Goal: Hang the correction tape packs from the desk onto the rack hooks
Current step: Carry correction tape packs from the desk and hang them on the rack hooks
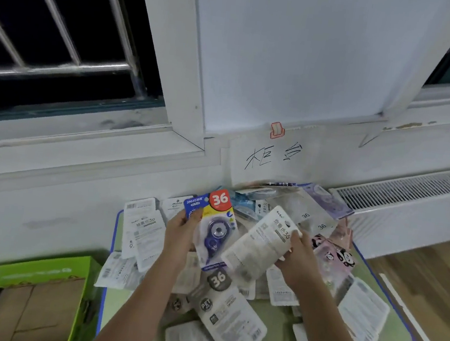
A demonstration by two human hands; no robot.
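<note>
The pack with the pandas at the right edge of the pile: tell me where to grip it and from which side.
Take the panda pack by its right edge, coming in from the right. The right hand and its white pack cover its left side, while the right edge looks free near the desk border. Pinch the flat card margin, probably not the bulging blister.

Looks like a makeshift stationery stockroom or shop back area, not a proper storefront; small green desk (394, 327) heaped with carded correction tape packs (232, 319), pushed against a barred window (62, 39) and radiator grille (407, 188). Handwritten paper sign (272, 159) clipped to the sill; green cardboard box (35, 300) beside it.
</note>
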